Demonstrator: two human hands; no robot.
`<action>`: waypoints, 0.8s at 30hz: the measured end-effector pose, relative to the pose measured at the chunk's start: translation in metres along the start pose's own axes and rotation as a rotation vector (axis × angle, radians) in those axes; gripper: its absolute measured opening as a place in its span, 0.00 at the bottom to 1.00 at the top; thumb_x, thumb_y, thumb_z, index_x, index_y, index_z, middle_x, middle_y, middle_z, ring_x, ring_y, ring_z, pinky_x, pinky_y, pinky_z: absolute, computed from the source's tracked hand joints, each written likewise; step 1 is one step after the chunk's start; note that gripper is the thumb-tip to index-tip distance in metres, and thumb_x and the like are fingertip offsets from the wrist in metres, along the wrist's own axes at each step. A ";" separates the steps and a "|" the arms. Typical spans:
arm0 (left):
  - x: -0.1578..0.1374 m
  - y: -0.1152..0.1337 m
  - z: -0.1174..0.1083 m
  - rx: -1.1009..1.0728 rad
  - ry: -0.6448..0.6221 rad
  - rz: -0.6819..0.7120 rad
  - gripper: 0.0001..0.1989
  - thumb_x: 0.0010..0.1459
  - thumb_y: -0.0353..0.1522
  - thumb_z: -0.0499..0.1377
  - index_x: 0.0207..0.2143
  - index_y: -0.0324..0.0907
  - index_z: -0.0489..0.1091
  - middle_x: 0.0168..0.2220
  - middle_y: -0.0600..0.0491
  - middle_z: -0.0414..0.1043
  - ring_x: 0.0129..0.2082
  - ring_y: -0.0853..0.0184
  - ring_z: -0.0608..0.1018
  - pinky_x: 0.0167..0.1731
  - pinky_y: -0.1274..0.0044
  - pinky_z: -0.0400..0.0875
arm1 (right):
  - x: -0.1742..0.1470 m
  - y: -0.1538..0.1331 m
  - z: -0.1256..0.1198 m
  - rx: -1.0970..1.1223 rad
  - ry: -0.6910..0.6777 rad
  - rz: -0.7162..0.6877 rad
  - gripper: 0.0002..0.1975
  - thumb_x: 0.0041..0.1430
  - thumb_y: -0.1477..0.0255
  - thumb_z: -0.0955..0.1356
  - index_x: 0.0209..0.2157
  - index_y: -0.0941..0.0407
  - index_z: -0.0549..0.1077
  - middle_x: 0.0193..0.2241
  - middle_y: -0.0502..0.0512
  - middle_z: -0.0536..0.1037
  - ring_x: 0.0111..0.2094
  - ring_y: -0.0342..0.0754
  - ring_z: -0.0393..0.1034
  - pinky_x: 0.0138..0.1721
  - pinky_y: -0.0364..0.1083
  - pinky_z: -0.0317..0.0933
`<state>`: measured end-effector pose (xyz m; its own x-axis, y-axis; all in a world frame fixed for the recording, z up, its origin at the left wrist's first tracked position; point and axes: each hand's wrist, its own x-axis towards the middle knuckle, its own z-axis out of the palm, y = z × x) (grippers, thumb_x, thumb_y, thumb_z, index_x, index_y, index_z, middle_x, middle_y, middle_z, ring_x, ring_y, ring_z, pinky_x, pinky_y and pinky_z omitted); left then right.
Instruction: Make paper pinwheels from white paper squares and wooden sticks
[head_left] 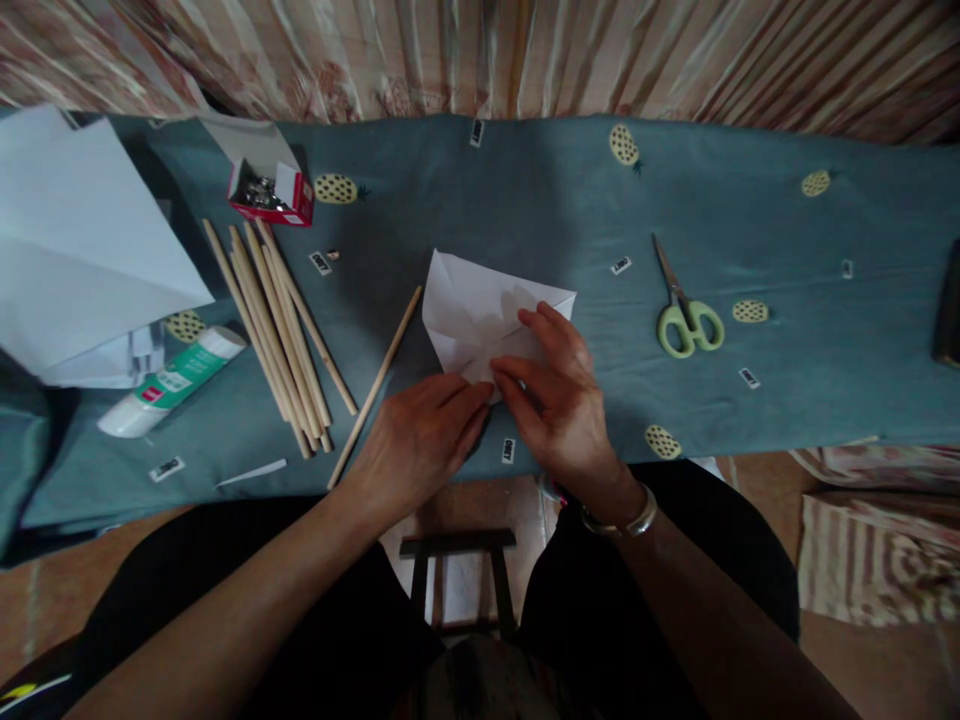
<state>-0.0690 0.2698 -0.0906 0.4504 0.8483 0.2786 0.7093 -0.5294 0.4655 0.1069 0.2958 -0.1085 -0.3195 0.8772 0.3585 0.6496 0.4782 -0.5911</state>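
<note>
A white sheet of paper (480, 300) with crease lines lies on the blue-green cloth in front of me, its corners lifting slightly. My left hand (427, 425) pinches the paper's near edge between thumb and fingers. Right beside it, the thumb and index finger of my right hand (559, 390) close on the same edge, while its other fingers rest on the paper's right side. Part of the near edge is hidden under my fingers. Close to my left hand lies a single wooden stick (379, 380).
Several wooden sticks (277, 340) lie left, near a glue stick (172, 383), white sheets (82, 240) and an open red box (274, 195) of small metal pieces. Green-handled scissors (682, 310) lie right. A thin paper strip (251, 473) lies by the front edge; a curtain (480, 60) hangs behind.
</note>
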 end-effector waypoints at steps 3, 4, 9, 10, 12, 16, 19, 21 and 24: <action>0.001 0.000 0.000 0.000 -0.005 -0.008 0.09 0.65 0.28 0.54 0.42 0.34 0.73 0.31 0.50 0.75 0.30 0.67 0.77 0.32 0.76 0.75 | 0.000 -0.001 0.000 -0.031 0.007 -0.025 0.08 0.64 0.74 0.65 0.40 0.53 0.76 0.60 0.57 0.67 0.65 0.58 0.55 0.61 0.63 0.57; 0.001 0.000 0.000 -0.002 -0.009 -0.011 0.09 0.65 0.28 0.54 0.42 0.34 0.73 0.32 0.50 0.75 0.30 0.68 0.77 0.32 0.77 0.75 | 0.000 -0.001 0.000 -0.047 0.004 -0.032 0.09 0.65 0.74 0.64 0.41 0.53 0.76 0.60 0.57 0.67 0.65 0.58 0.55 0.61 0.62 0.58; 0.001 0.001 -0.001 0.008 -0.020 -0.017 0.09 0.65 0.28 0.53 0.41 0.36 0.73 0.31 0.51 0.74 0.31 0.68 0.78 0.32 0.77 0.75 | -0.001 0.000 0.001 -0.123 0.004 -0.096 0.09 0.65 0.75 0.64 0.43 0.55 0.75 0.60 0.60 0.66 0.65 0.59 0.55 0.60 0.60 0.59; 0.001 0.001 -0.001 0.009 -0.022 -0.016 0.09 0.65 0.28 0.53 0.41 0.36 0.73 0.31 0.51 0.74 0.31 0.67 0.78 0.32 0.77 0.74 | -0.002 0.000 0.002 -0.135 0.005 -0.103 0.10 0.65 0.75 0.63 0.44 0.55 0.75 0.60 0.61 0.66 0.65 0.59 0.55 0.60 0.60 0.59; 0.002 0.001 -0.001 0.004 -0.023 -0.014 0.09 0.65 0.28 0.53 0.41 0.35 0.73 0.31 0.50 0.74 0.31 0.67 0.78 0.32 0.76 0.74 | -0.002 0.000 0.002 -0.146 -0.005 -0.105 0.10 0.66 0.75 0.63 0.45 0.54 0.74 0.60 0.60 0.65 0.65 0.58 0.55 0.60 0.60 0.59; 0.002 0.001 -0.002 -0.009 -0.024 -0.008 0.09 0.65 0.27 0.53 0.41 0.34 0.73 0.31 0.49 0.74 0.30 0.67 0.77 0.31 0.77 0.73 | -0.001 -0.001 0.000 -0.141 -0.074 -0.089 0.13 0.66 0.74 0.61 0.48 0.52 0.73 0.62 0.59 0.62 0.67 0.60 0.51 0.61 0.62 0.57; 0.002 0.001 -0.002 -0.005 -0.026 -0.014 0.10 0.65 0.28 0.53 0.42 0.35 0.73 0.31 0.50 0.74 0.30 0.68 0.77 0.31 0.77 0.73 | 0.000 -0.003 -0.001 -0.138 -0.130 -0.060 0.15 0.65 0.75 0.61 0.50 0.51 0.71 0.64 0.57 0.60 0.68 0.60 0.48 0.62 0.62 0.54; 0.002 0.001 -0.002 0.001 -0.032 -0.021 0.10 0.65 0.28 0.52 0.42 0.36 0.73 0.31 0.51 0.74 0.29 0.69 0.77 0.31 0.78 0.73 | -0.001 -0.005 -0.001 -0.153 -0.144 -0.067 0.16 0.66 0.77 0.59 0.51 0.51 0.70 0.64 0.58 0.61 0.68 0.59 0.47 0.63 0.62 0.53; 0.002 0.001 -0.002 0.001 -0.045 -0.028 0.09 0.65 0.28 0.52 0.41 0.36 0.73 0.30 0.52 0.73 0.29 0.69 0.76 0.31 0.78 0.73 | -0.002 -0.007 0.002 -0.180 -0.136 -0.087 0.18 0.66 0.78 0.58 0.53 0.52 0.68 0.64 0.60 0.62 0.69 0.59 0.46 0.63 0.62 0.53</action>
<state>-0.0686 0.2709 -0.0878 0.4545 0.8613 0.2274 0.7224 -0.5057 0.4716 0.1019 0.2907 -0.1064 -0.4617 0.8366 0.2947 0.7239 0.5474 -0.4199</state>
